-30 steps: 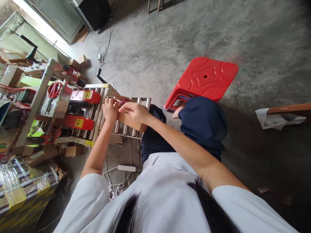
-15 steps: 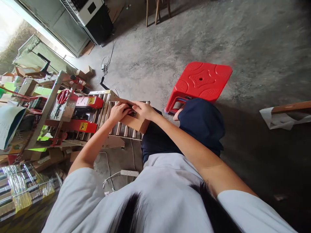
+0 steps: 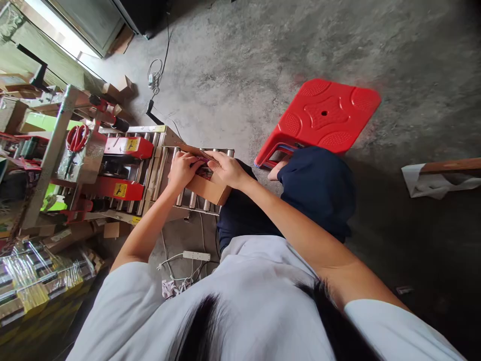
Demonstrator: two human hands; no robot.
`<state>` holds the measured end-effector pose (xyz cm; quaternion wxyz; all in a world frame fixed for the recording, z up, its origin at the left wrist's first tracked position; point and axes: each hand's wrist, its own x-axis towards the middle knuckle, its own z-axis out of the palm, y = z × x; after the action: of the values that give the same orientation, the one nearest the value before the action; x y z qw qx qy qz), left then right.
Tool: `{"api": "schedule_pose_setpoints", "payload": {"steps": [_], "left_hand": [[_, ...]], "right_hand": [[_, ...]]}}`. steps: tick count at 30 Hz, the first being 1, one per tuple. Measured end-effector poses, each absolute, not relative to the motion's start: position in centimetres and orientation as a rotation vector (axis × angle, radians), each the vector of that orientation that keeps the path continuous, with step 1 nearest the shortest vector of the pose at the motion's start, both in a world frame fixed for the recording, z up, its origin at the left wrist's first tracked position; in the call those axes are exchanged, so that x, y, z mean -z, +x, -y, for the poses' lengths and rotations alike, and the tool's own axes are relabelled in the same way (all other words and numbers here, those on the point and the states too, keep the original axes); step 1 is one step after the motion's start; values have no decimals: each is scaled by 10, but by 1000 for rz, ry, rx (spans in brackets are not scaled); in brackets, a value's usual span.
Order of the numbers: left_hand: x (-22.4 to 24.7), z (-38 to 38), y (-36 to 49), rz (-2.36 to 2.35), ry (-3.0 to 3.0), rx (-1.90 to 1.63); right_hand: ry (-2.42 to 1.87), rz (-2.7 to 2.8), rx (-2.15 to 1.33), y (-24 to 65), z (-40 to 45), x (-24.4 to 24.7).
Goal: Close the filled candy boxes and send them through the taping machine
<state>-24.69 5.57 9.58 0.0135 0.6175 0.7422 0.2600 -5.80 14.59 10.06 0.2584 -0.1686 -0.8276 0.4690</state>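
Note:
An open cardboard box rests at the end of the roller conveyor, against my lap. Inside it lies something dark red and purple, too small to make out. My left hand is at the box's left end, its fingers curled over the edge and touching the contents. My right hand lies over the far right side with its fingers wrapped on the raised flap and wall. Part of the contents is hidden under the fingers.
Left on the conveyor stands a taping machine with red side blocks; red scissors hang on its frame. A red stool stands beyond my knee. A power strip and cables lie on the floor. Cardboard boxes are at the left.
The view has shifted, so the machine sits further left and the stool further right. My hands have moved slightly apart, and more of the box's contents shows between them.

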Motion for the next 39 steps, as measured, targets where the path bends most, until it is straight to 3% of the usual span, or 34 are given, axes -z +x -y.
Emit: {"api": "schedule_pose_setpoints", "payload": {"steps": [4, 10, 16, 22, 26, 32, 39], "left_hand": [[-93, -56, -238, -2417, 1814, -869], [-101, -31, -226, -2412, 1800, -1423], [-101, -36, -226, -2239, 2098, -819], [-104, -34, -222, -2442, 1985, -1143], [-102, -39, -225, -2351, 2063, -845], [-103, -39, -232, -2031, 2146, -666], [-95, -32, -226, -2144, 1977, -890]], "right_hand": [[-416, 2240, -1271, -56, -142, -102], [-467, 2302, -1206, -59, -137, -105], [-524, 2352, -1178, -61, -140, -110], [-572, 2354, -1177, -61, -139, -114], [-566, 2333, -1199, -61, -140, -113], [-535, 2280, -1236, -60, -141, -110], [-481, 2312, -1197, -55, -138, -104]]}}
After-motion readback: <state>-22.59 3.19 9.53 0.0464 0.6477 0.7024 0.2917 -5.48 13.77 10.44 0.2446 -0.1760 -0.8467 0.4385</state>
